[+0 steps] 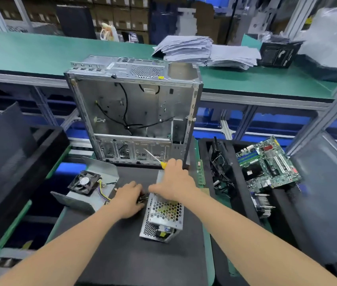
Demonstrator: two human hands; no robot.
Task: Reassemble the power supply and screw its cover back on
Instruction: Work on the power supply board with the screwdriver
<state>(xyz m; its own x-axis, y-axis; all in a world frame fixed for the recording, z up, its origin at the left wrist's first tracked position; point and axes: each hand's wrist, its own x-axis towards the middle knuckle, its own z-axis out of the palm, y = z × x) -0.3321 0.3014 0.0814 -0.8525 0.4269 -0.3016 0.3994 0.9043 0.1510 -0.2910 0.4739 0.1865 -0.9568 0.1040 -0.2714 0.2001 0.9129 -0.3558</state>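
The perforated metal power supply body [163, 217] lies on the black mat, its honeycomb side up. My left hand [129, 200] grips dark cables at the body's left end. My right hand [174, 180] rests over the body's far end and holds a yellow-handled screwdriver [155, 158], whose shaft points up and left. To the left, the bent metal cover [93, 195] lies with a black fan [84, 182] and coloured wires in it.
An empty silver computer case [134, 112] stands upright just behind the mat. A black tray [237, 178] at right holds cables, and a green motherboard [266, 166] rests on it. A dark panel [6, 162] leans at left. Stacked papers [204, 51] lie on the far green bench.
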